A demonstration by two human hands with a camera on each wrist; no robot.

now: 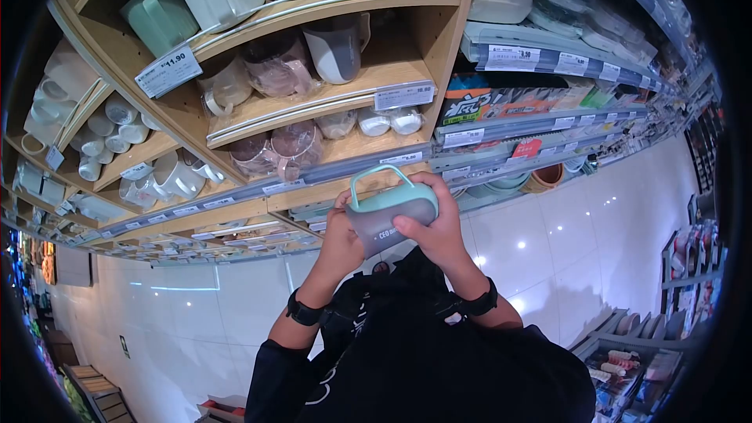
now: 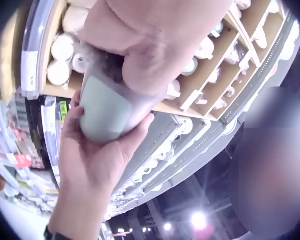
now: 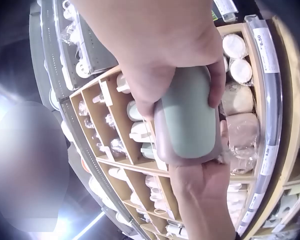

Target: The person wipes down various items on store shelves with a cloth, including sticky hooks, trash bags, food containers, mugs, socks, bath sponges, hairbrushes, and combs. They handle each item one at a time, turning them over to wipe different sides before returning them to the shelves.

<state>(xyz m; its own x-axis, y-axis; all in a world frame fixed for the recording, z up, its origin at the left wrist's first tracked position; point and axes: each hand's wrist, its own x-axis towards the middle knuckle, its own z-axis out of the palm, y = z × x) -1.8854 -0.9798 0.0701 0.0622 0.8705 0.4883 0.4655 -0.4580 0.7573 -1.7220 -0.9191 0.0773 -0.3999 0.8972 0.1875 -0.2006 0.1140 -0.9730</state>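
A grey and mint-green mug (image 1: 381, 229) with white lettering lies tilted on its side between both hands, in front of the shelves. Its mint handle (image 1: 381, 171) arches up on top. My left hand (image 1: 341, 240) holds the left end with fingers bent, their tips partly hidden behind it. From the right, my right hand (image 1: 443, 229) grips it, thumb across the grey side and fingers round the back. A mint panel of the mug (image 3: 190, 120) faces the right wrist camera, between right thumb and fingers, with the left hand (image 3: 205, 181) below.
A wooden shelf unit (image 1: 319, 113) with several mugs, some in plastic wrap, stands close ahead. Price tags line its edges. To the right are shelves with boxed goods (image 1: 509, 98) and bowls (image 1: 547, 178). Glossy tiled floor (image 1: 540, 258) lies below, with another display rack (image 1: 634, 352) at lower right.
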